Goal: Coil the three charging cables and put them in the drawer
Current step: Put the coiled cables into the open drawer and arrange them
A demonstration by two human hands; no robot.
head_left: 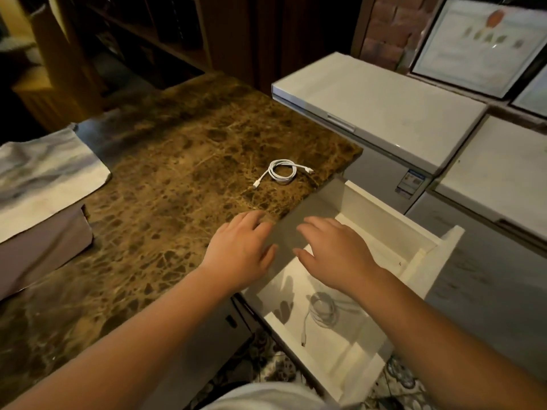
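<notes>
A coiled white charging cable (281,172) lies on the brown marble countertop (165,184), near its right edge. A white drawer (384,232) stands pulled out below that edge. Inside it lies another coiled white cable (322,313), its plug end pointing toward me. My left hand (241,250) hovers over the counter's edge with fingers relaxed and spread, holding nothing. My right hand (334,253) hangs over the drawer's inside, fingers loosely extended, also holding nothing. Both hands are apart from either cable. My right forearm hides part of the drawer.
A folded cloth (44,173) lies over a box at the counter's left. Two white chest freezers (384,110) stand to the right, behind and beside the drawer. Framed certificates (479,42) lean at the back right. Dark shelving runs behind the counter.
</notes>
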